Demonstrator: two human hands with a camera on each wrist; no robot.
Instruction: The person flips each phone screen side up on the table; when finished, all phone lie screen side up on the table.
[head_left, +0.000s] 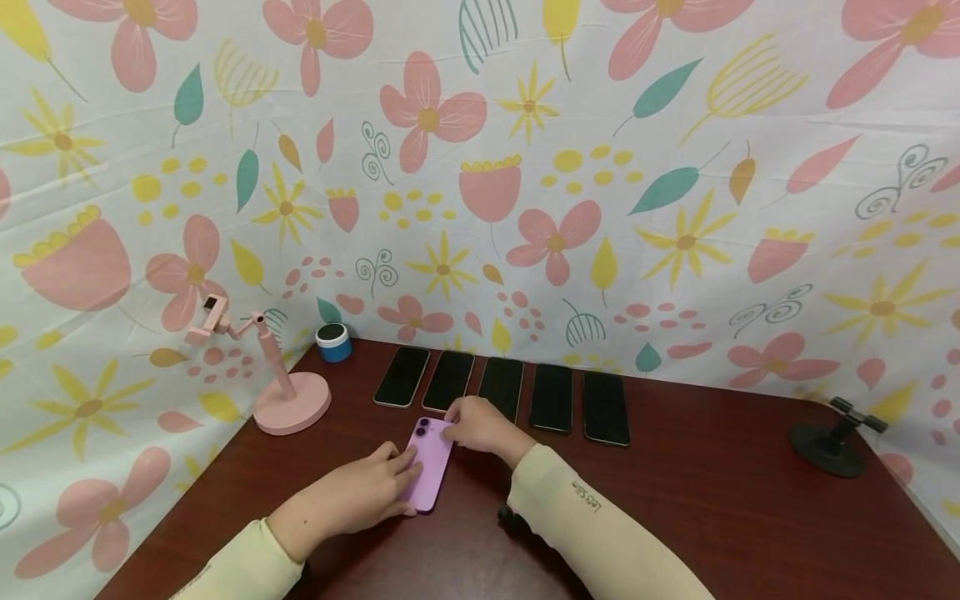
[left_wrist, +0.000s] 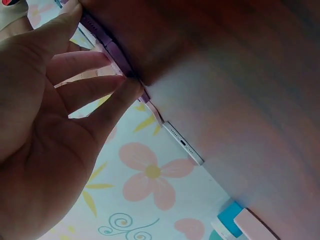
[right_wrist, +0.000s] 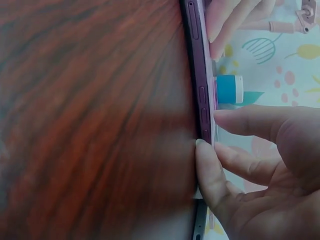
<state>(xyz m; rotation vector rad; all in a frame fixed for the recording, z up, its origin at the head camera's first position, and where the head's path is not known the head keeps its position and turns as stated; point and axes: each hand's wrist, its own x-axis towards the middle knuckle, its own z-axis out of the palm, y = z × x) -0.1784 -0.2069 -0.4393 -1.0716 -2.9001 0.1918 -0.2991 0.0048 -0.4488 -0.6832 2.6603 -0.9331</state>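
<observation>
A purple phone (head_left: 431,475) lies back-side up on the dark wooden table, its camera lenses at the far end. My left hand (head_left: 356,493) holds it from the left, with fingertips on the back and edge. The thumb is by the near end. At the far right corner, my right hand (head_left: 483,425) pinches the phone. The right wrist view shows fingertips at the phone's side edge (right_wrist: 198,65), close to its buttons. Several dark-screened phones lie in a row behind, among them one at the left (head_left: 402,377) and one at the right (head_left: 606,408); my right hand partly covers the middle phone (head_left: 501,379).
A pink phone stand (head_left: 292,403) stands at the table's left, beside a blue-and-white jar (head_left: 333,342). Toward the right edge is a black stand (head_left: 828,448). A small black object (head_left: 510,518) shows under the right sleeve. Flower-patterned cloth (head_left: 555,242) hangs behind the table.
</observation>
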